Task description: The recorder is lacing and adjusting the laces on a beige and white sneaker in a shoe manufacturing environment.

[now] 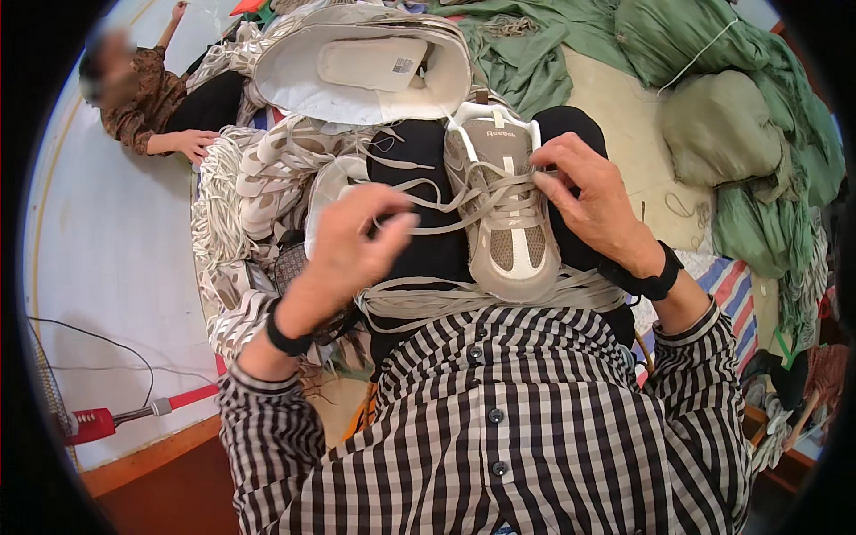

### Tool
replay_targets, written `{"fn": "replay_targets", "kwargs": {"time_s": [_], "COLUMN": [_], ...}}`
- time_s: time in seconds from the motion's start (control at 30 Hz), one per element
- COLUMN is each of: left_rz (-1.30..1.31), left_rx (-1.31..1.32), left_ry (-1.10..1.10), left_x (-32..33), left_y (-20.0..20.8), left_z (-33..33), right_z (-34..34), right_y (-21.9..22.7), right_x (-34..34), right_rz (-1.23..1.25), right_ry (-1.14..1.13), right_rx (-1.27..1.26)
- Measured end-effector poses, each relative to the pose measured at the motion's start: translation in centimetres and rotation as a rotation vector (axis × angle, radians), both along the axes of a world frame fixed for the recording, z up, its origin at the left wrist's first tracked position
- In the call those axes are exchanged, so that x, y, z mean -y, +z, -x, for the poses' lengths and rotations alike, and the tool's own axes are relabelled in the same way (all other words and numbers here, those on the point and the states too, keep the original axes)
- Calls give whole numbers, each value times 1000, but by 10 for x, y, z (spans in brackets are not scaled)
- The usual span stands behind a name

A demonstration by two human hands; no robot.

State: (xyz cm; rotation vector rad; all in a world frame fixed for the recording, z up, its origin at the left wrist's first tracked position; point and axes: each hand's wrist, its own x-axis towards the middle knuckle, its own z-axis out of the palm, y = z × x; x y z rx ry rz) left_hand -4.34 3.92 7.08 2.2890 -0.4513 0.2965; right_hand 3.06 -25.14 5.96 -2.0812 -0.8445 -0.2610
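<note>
A grey-beige sneaker (514, 245) with a white toe stripe lies across my lap, its toe pointing toward me. A flat beige shoelace (495, 192) crosses its tongue, with slack loops trailing off to the left. At the right edge of the shoe, my right hand (593, 196) pinches the lace between thumb and fingertips. My left hand (352, 236), a little smeared by motion, hovers left of the shoe beside the loose lace, its thumb and forefinger apart. More laces in a bundle (428, 303) lie over my lap below the toe.
Beyond my knees stands a white-lined open container (361, 102) with an insole-shaped piece inside. Heaped patterned shoe parts (276, 178) and a lace bundle (227, 192) lie left. Green cloth sacks (727, 129) fill the right. Another person (134, 98) sits far left, a hand near the heap.
</note>
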Motion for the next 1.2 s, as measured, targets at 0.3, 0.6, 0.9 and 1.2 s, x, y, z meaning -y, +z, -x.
{"fn": "replay_targets", "kwargs": {"time_s": [0.3, 0.6, 0.9, 1.2], "left_rz": [27, 30, -90, -295], "left_rx": [17, -369, -124, 193], "left_ry": [-117, -196, -176, -227], "left_x": [70, 47, 21, 61], "left_y": [-20, 7, 26, 0], "left_z": [-35, -57, -67, -47], "right_z": [-8, -23, -30, -29], "right_y": [-5, 3, 16, 18], "right_x": [-9, -1, 25, 22], "right_rz": [94, 101, 68, -152], "right_ry": [30, 91, -2, 117], "right_rx": [32, -124, -242, -595]}}
